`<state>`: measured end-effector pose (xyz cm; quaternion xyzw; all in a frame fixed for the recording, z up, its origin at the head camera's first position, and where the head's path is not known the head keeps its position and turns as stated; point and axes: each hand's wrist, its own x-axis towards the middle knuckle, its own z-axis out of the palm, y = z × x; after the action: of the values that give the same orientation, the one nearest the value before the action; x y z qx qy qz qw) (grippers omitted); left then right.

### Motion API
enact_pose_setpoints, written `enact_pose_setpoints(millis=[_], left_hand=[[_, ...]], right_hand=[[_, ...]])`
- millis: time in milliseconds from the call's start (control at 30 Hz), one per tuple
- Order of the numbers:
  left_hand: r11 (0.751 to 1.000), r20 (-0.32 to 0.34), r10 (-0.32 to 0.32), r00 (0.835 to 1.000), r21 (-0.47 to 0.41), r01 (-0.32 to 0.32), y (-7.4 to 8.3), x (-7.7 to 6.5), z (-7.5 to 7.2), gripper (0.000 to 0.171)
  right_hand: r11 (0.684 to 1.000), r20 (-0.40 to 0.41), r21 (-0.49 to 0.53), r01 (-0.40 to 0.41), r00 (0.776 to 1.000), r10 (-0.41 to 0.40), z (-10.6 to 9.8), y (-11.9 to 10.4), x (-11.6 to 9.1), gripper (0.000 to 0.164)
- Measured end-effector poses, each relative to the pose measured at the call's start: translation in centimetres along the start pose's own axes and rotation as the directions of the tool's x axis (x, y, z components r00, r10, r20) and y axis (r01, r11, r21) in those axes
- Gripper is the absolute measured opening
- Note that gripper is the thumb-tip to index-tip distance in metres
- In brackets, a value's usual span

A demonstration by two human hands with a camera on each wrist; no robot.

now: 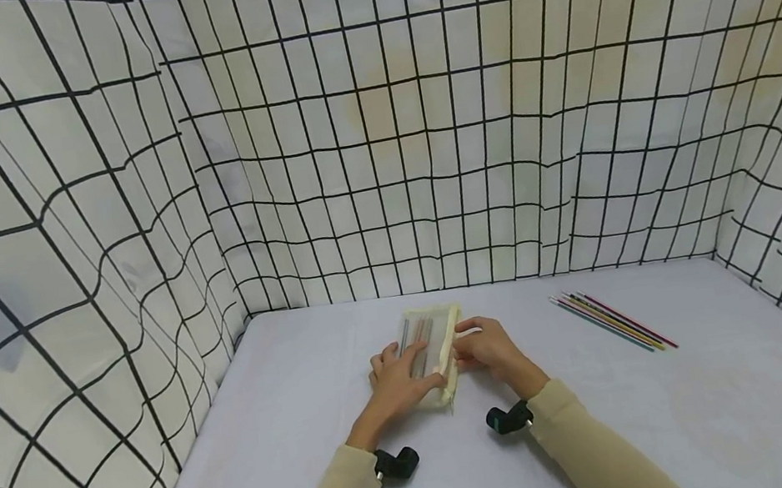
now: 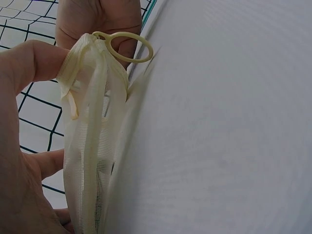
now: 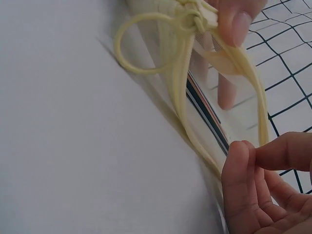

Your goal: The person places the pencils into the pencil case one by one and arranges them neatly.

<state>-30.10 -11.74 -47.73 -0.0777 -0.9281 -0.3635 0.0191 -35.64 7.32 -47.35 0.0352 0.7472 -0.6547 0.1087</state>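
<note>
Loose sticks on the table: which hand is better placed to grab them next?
Probably the right hand: it is nearer the sticks, on its side, though busy at the edge of the pouch. The left hand, farther away, holds the pouch and could steady it.

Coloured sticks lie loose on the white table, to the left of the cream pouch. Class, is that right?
Not quite: the head view shows the coloured sticks lying loose on the white table, but to the right of the cream pouch.
</note>
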Motion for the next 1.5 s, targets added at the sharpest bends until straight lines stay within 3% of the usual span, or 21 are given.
enact_pose_setpoints(millis=[100, 300, 533, 833, 1167, 1333, 1500], left_hand=[[1.0, -0.002, 0.003, 1.0, -0.003, -0.003, 0.0, 0.0, 0.1, 0.078], [1.0, -0.004, 0.011, 1.0, -0.012, -0.011, -0.1, 0.1, 0.3, 0.079], [1.0, -0.004, 0.003, 1.0, -0.008, -0.003, -0.2, 0.1, 0.4, 0.079], [1.0, -0.002, 0.004, 1.0, -0.016, -0.004, -0.5, 0.0, 0.4, 0.081], [1.0, -0.003, 0.005, 1.0, -0.025, -0.005, -0.5, -0.1, 0.2, 0.081], [1.0, -0.001, 0.004, 1.0, -0.018, -0.004, -0.5, 0.0, 0.2, 0.081], [1.0, -0.003, 0.007, 1.0, -0.015, -0.007, -0.4, 0.0, 0.1, 0.081]], right_hand=[[0.999, -0.015, -0.035, -0.01, 1.0, 0.009, -0.5, -0.3, 0.1, 0.038], [0.979, -0.028, -0.203, 0.018, 0.999, -0.024, -1.6, -0.6, 0.1, 0.032], [0.896, 0.043, -0.428, 0.116, 0.993, -0.109, -3.3, -1.1, 0.2, 0.03], [0.824, 0.096, -0.51, 0.247, 0.968, -0.231, -7.3, -1.9, 0.0, 0.034], [0.744, 0.179, -0.561, 0.362, 0.931, -0.319, -11.6, -0.7, -1.3, 0.034], [0.67, 0.164, -0.62, 0.409, 0.902, -0.399, -14.3, 0.0, -1.5, 0.032], [0.615, 0.133, -0.682, 0.396, 0.894, -0.428, -16.6, 0.0, -1.7, 0.034]])
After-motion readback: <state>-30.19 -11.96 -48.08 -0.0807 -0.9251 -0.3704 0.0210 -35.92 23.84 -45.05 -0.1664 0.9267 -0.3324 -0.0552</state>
